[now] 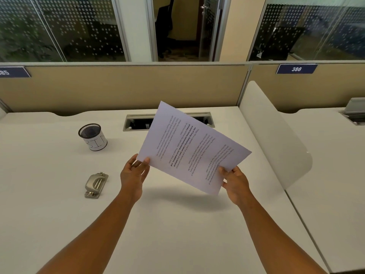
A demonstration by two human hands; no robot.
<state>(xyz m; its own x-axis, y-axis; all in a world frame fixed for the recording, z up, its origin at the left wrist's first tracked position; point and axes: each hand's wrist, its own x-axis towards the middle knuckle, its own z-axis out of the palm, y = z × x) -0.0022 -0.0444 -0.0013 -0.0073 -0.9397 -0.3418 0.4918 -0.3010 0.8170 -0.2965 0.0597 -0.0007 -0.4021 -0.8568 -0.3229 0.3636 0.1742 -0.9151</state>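
Note:
A printed white sheet of paper point(192, 147) hangs tilted above the middle of the white desk point(177, 224), its text turned sideways. My left hand point(133, 175) pinches the sheet's lower left corner between thumb and fingers. My right hand point(235, 183) grips the lower right edge, thumb on top. The sheet casts a shadow on the desk beneath it.
A black mesh cup point(92, 136) with a white label reading "BIN" stands at the left back. A metal hole punch point(95, 184) lies nearer on the left. A cable slot point(138, 121) sits at the back, and a white divider panel point(274, 135) borders the right.

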